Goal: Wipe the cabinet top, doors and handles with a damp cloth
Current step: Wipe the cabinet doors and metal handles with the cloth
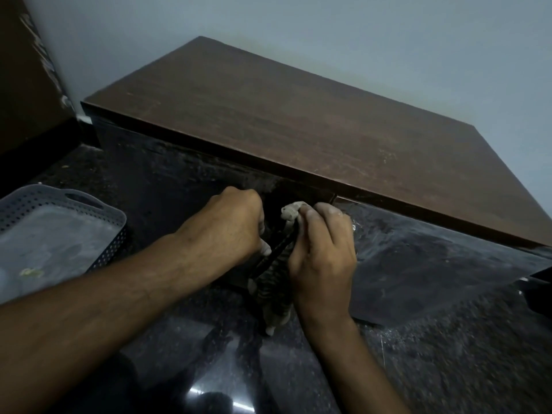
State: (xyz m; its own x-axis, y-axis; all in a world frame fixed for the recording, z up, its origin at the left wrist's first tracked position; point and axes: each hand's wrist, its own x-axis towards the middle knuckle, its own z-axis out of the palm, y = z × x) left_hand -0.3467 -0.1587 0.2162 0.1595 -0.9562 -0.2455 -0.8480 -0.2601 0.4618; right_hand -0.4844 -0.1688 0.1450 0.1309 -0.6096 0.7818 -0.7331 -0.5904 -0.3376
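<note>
The cabinet top [298,115] is the largest thing in view, a dark brown wood-grain slab with faint scuffs, running back to a pale blue-grey wall [358,40]; its right corner is cut off by the frame edge. Below its front lip the cabinet doors [418,264] are glossy black and streaked with pale dust or smears, and the right door appears to be swung outward, its lower edge over the speckled dark floor [448,354]. The gap between the doors, just beyond the fingertips, is too dark to see into. No writing or labels can be read anywhere.

Left of the left hand, well apart from it, a grey perforated basket [59,231] sits on the floor, its near side cut off; something small and yellowish lies in it, too blurred to name.

The left hand [233,222] is curled into a fist against the door front, knuckles up; what its fingers close on is hidden beneath it, so its hold cannot be told. The right hand [322,249] has its fingers bent round the cloth [291,212], a light grey, striped rag bunched at the fingertips and trailing down between the two hands toward the floor. A thin dark bar, possibly a handle [279,248], runs slantwise between the hands, partly wrapped by the cloth and hard to make out.
</note>
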